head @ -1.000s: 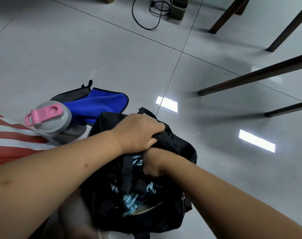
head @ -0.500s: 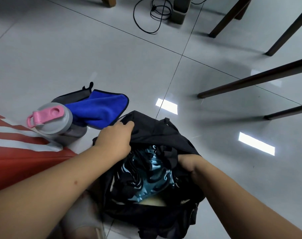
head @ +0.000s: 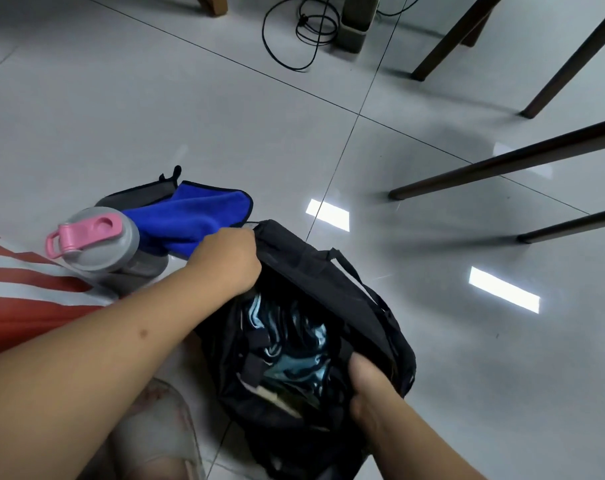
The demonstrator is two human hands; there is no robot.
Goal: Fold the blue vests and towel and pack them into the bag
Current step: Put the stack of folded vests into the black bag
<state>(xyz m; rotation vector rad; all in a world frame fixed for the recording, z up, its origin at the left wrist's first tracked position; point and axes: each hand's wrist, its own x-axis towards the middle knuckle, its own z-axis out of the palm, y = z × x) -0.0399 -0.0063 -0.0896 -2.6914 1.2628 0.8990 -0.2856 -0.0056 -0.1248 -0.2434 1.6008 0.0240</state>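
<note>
**Mia:** What is hard to see?

**Ben:** The inside of the black bag (head: 346, 289). It is dark in there. I can see shiny light-blue and black cloth (head: 290, 344) bunched up in it, but I cannot tell what that cloth is. The near end of the bag is cut off at the bottom of the picture.

**Mia:** What are the hands doing?

**Ben:** The left hand (head: 226, 263) has its grip pinched on the far left edge of the bag's opening. Its fingertips curl over the edge, so I cannot see them. The right hand (head: 370, 389) has its grip closed on the near right edge. Its fingers go inside the bag and are hidden too. The opening sits wide between the two grips.

**Mia:** Where is the towel?

**Ben:** The blue towel (head: 190, 216) lies on the floor (head: 155, 109), just past the left grip. It is not in the bag. Part of it is hidden behind that hand. A grey cloth (head: 135, 197) peeks out from under it.

**Mia:** What else is near?

**Ben:** A grey bottle (head: 100, 244) with a pink cap (head: 83, 233) is to the left of the left grip, touching the towel. A red and white striped cloth (head: 24, 296) lies under the left arm, cut off at the edge. Dark furniture legs (head: 502, 164) and a black cable (head: 294, 32) are far past both grips.

**Mia:** Any words to read?

**Ben:** I cannot read any.
</note>
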